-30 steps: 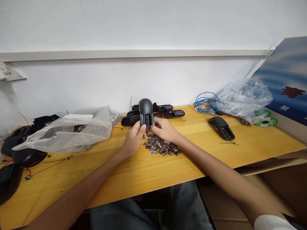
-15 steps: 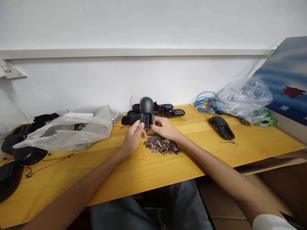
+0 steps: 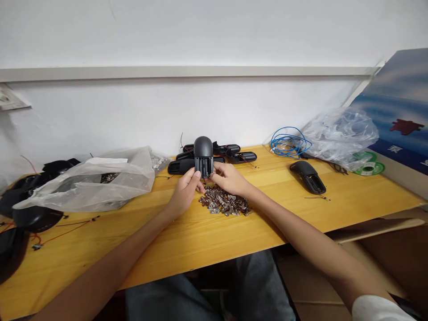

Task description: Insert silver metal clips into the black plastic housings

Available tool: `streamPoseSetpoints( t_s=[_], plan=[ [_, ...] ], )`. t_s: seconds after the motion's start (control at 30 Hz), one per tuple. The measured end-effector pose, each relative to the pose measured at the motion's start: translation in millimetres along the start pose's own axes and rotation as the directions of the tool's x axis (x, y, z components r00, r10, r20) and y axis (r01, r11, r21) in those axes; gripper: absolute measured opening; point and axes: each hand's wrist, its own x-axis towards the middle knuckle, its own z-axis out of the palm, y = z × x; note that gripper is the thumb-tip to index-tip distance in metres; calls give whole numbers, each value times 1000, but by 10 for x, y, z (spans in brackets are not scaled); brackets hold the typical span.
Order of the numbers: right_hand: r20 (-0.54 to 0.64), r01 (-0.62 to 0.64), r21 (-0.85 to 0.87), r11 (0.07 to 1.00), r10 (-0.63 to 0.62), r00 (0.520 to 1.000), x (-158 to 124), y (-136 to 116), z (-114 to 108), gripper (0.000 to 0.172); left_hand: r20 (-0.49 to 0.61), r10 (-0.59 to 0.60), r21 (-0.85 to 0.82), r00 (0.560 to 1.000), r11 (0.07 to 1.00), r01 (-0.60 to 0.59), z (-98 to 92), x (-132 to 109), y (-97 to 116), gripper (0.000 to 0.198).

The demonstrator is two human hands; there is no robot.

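Observation:
Both hands hold one dark grey plastic housing (image 3: pixel 203 156) upright over the wooden table (image 3: pixel 207 232), its rounded end up and its open battery bay facing me. My left hand (image 3: pixel 183 192) grips its lower left edge with closed fingers. My right hand (image 3: pixel 229 179) pinches at its lower right corner, fingers closed; whether a small part sits in them is hidden. Right below the hands lies a pile of small shiny metal contacts (image 3: pixel 224 203).
Several more black housings (image 3: pixel 234 154) lie behind the held one, another one (image 3: pixel 307 176) to the right. A plastic bag (image 3: pixel 90 180) and black shells with red wires (image 3: pixel 30 214) fill the left. Blue wire coil (image 3: pixel 289 143), crumpled clear bag (image 3: pixel 341 133) and solder spools (image 3: pixel 369 166) sit right.
The hands and housing stay nearly in place; the housing shifted slightly up and back down, and the view drifted a little.

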Motion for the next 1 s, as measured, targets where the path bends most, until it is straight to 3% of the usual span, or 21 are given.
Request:
streamPoseSetpoints(
  t_s=[0.27, 0.53, 0.77, 1.0],
  plan=[
    [-1, -3, -76, 997, 3, 1000, -17, -13, 11, 35, -48, 26, 10, 998, 1000, -26, 31, -5, -17, 43],
    [-11, -6, -76, 997, 5, 1000, -3, 6, 29, 37, -20, 9, -31, 1000, 999, -9, 12, -6, 37, 37],
    [62, 55, 16, 998, -56, 996, -13, -15, -37, 19, -24, 40, -40, 999, 998, -40, 35, 5, 39, 34],
    [22, 39, -94, 995, -37, 999, -27, -43, 2, 14, -31, 68, 42, 997, 997, -66, 51, -34, 41, 30]
  ],
)
